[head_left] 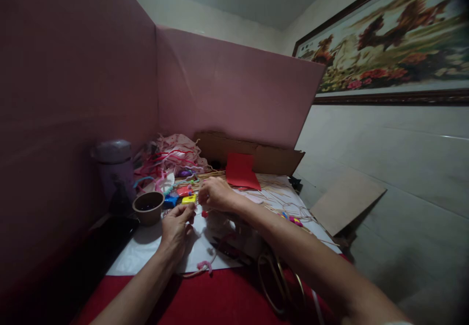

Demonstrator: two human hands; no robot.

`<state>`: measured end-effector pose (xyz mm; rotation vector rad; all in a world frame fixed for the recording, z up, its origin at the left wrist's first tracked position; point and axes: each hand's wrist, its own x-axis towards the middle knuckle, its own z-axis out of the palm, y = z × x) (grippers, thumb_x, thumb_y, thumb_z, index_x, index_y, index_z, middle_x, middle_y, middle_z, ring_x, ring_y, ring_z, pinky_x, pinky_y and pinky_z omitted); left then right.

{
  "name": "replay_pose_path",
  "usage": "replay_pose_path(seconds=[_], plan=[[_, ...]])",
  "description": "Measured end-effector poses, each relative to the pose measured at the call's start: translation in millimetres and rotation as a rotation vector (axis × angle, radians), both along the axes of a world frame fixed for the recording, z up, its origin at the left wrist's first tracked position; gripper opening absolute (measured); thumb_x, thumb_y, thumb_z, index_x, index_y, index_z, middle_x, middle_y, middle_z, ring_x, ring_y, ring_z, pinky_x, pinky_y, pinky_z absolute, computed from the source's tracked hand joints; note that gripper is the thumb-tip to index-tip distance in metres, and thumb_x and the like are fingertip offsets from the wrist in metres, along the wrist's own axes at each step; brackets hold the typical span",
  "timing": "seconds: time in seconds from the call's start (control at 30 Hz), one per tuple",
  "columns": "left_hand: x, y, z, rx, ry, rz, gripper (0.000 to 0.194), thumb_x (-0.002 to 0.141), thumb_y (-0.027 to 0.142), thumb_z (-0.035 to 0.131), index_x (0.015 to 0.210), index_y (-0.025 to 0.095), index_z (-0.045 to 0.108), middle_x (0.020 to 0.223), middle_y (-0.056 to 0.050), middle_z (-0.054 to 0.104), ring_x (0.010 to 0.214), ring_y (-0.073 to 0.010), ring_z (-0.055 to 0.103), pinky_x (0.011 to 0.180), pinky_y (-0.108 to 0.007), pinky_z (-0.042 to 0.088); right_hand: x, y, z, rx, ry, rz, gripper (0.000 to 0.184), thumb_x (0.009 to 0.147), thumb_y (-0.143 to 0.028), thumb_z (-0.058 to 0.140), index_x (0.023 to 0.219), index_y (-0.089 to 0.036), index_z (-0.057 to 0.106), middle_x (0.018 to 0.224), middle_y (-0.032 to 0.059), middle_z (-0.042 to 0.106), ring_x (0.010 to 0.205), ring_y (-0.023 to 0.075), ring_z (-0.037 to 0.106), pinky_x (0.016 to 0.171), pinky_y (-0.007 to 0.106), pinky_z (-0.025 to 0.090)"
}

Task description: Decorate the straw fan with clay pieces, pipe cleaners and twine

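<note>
Pink fuzzy curl (205,266) nearest. Left hand (176,225): fingertips pinched, can't tell on what. Red ball (204,213) just below right hand (217,194); round, axis unclear. Right fingers curled, contents hidden. Far framed picture (384,46): corner marks unreadable.

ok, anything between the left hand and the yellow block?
Nothing visible: the yellow block sits just beyond the fingertips of the left hand. The right hand is just right of it, not in between. Contact can't be told.

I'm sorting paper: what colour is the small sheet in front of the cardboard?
The sheet is red; the head view shows it.
</note>
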<state>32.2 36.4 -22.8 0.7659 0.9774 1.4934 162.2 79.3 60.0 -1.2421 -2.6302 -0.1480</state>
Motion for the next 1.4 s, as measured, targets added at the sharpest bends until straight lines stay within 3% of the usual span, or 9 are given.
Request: replay_pose_path(seconds=[0.4, 0.7, 1.4], plan=[[0.0, -0.2, -0.1, 0.034, -0.008, 0.017, 0.039, 0.048, 0.04, 0.08, 0.06, 0.013, 0.055, 0.044, 0.007, 0.048, 0.034, -0.0019, 0.031, 0.031, -0.014, 0.02, -3.9, -5.3, 6.4, 0.0, -0.031, -0.018, 0.014, 0.07, -0.019, 0.062, 0.074, -0.026, 0.074, 0.075, -0.0008, 0.071, 0.075, 0.0144, 0.061, 0.058, 0.023, 0.032], [2.9, -0.5, 4.6, 0.042, 0.044, 0.105, 0.037, 0.046, 0.039, 0.08, 0.06, 0.014, 0.057, 0.041, 0.007, 0.047, 0.033, -0.0036, 0.035, 0.033, -0.015, 0.023, -4.8, -3.9, 6.8, -0.001, -0.045, -0.017, 0.017, 0.07, -0.018, 0.06, 0.074, -0.026, 0.074, 0.074, -0.0009, 0.071, 0.073, 0.0142, 0.061, 0.055, 0.023, 0.03], [5.4, 1.0, -0.6, 0.049, 0.115, 0.154, 0.04, 0.047, 0.045, 0.079, 0.058, 0.014, 0.055, 0.039, 0.008, 0.045, 0.031, -0.0037, 0.033, 0.031, -0.016, 0.022, -6.4, -5.2, 5.1, -0.006, -0.06, -0.022, 0.015, 0.069, -0.017, 0.06, 0.073, -0.025, 0.073, 0.073, -0.0008, 0.071, 0.076, 0.0154, 0.06, 0.058, 0.024, 0.03]])
